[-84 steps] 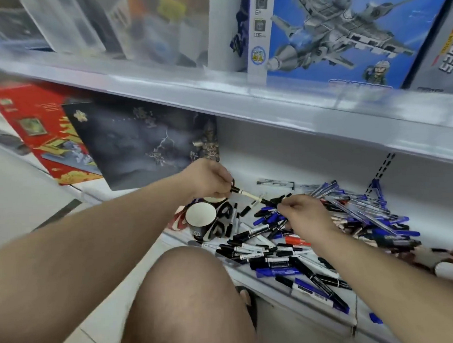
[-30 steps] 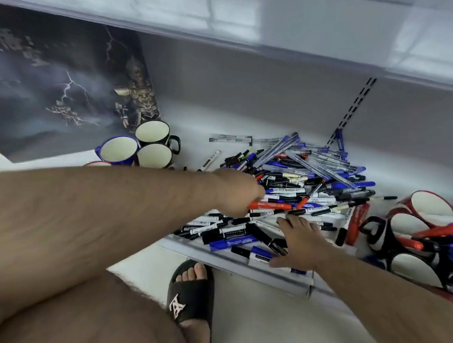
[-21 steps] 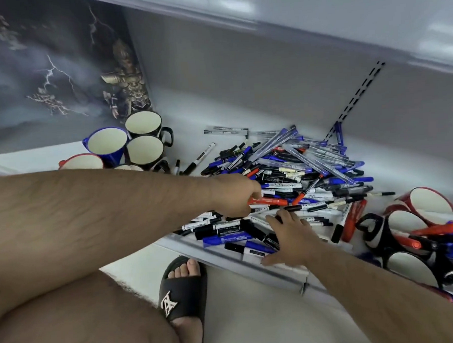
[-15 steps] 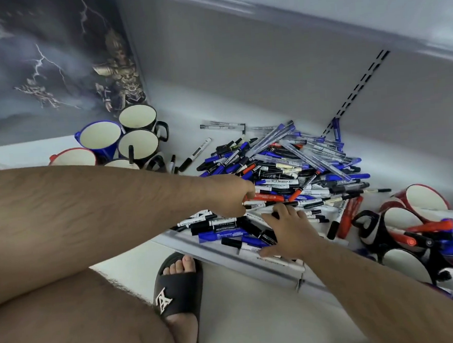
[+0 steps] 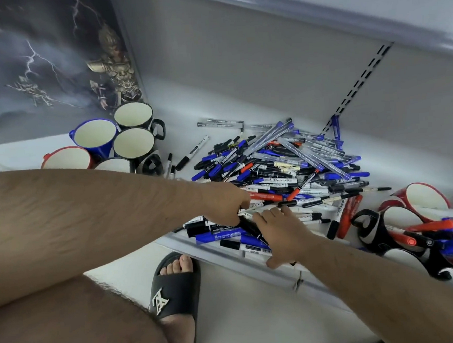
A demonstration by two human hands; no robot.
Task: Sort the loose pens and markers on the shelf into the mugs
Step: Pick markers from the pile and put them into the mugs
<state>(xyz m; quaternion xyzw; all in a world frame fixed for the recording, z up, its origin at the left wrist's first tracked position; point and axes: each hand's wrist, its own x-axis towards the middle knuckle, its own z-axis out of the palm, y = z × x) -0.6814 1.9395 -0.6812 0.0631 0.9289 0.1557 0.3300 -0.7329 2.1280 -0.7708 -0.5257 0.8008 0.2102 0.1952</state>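
Since the frame half a second earlier, little displacement is recorded: both hands remain at the near edge of the pile, the left hand (image 5: 226, 205) drawn slightly toward the right hand (image 5: 279, 234), and the view is shifted a little downward. Read left to right: at far left a dark boxed item with lightning artwork (image 5: 43, 63) is stood against the shelf back. Just right of it a cluster of mugs (image 5: 133, 144) is noted, red, blue and black, upright and touching one another; the interiors that can be seen appear empty, the nearest one being partly hidden by the forearm. A few loose black markers (image 5: 192, 152) lie just beside this cluster. At centre, the pile of pens and markers (image 5: 286, 167) is heaped on the shelf (image 5: 242, 98), blue, black and red mixed, with clear-barrelled pens on top. The left grip is curled at the pile's near edge, apparently pinching a marker, though which one cannot be told. The right grip is flat, fingers fairly straight, pressed on the markers at the shelf lip. At far right a second group of mugs (image 5: 403, 221) is seen, several already holding red and blue markers. Judgement: sorting is begun but at an early stage; most of the stock is unsorted, and the left cluster is not yet used. Surface: white metal shelf with a raised front rail, grey back panel with a slotted upright (image 5: 358, 86). Below, pale floor, a knee and a foot in a black slide sandal (image 5: 174, 288) are seen; another shelf edge runs overhead.
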